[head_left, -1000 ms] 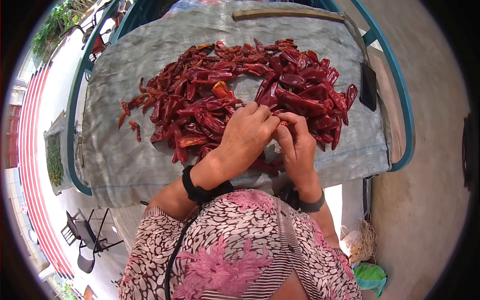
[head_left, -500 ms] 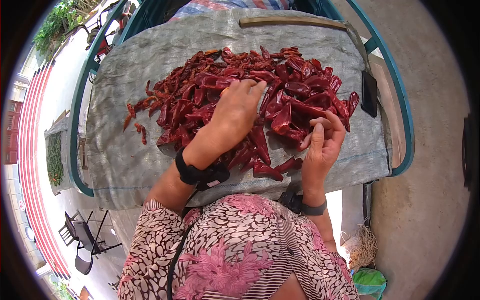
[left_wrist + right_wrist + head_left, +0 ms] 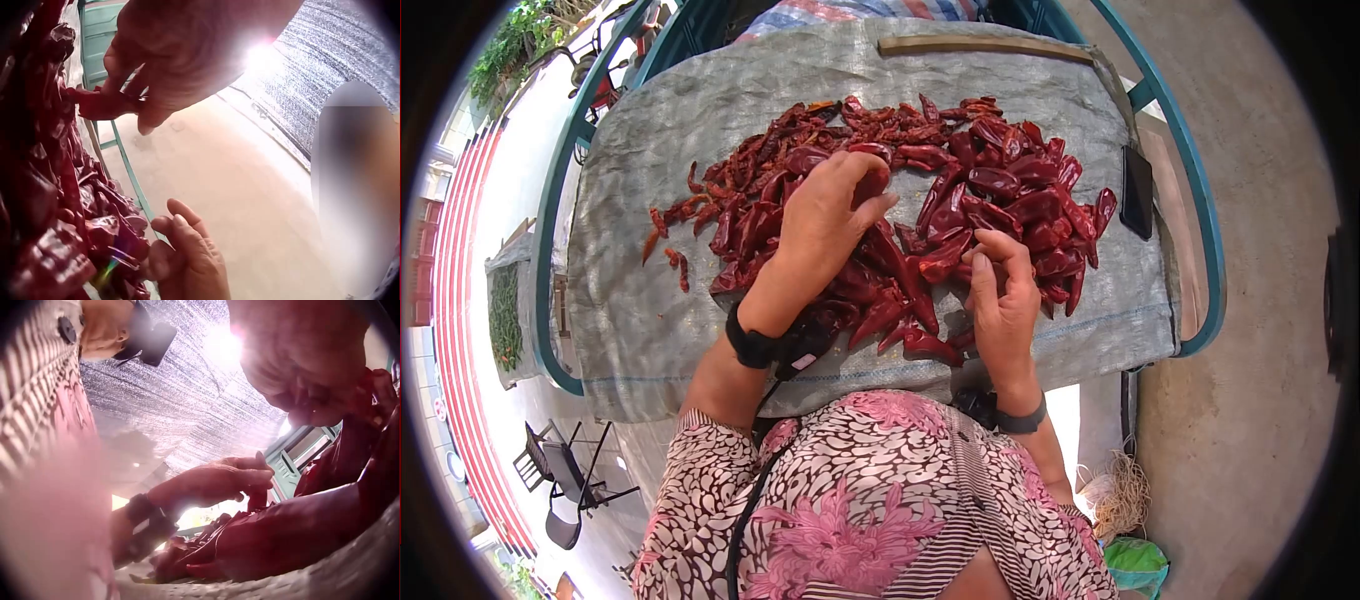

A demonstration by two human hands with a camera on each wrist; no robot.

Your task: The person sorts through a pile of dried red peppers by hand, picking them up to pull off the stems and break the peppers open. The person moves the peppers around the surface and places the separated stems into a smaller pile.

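Note:
A large heap of dried red chili peppers [image 3: 1020, 185] lies on a grey woven sheet [image 3: 640, 150]. My left hand [image 3: 825, 220] is over the left part of the heap, its thumb and fingers pinching a red chili pepper [image 3: 103, 105] in the left wrist view. Lower right, my right hand [image 3: 1008, 295] hovers at the heap's near edge with fingers loosely curled and no pepper seen between them. Its fingertips are right at a pepper [image 3: 943, 258]. In the right wrist view the pepper [image 3: 256, 499] hangs from the left hand's fingers.
Smaller, shrivelled chilies [image 3: 750, 150] form the far left side of the heap. A black phone [image 3: 1136, 190] lies at the sheet's right edge, and a wooden strip [image 3: 985, 45] at the far edge. Green metal rails [image 3: 1190, 190] frame both sides.
Both hands, together a second ago, have come apart. My left hand has moved left and now pinches a pepper; my right went out to the right, then came back slightly left.

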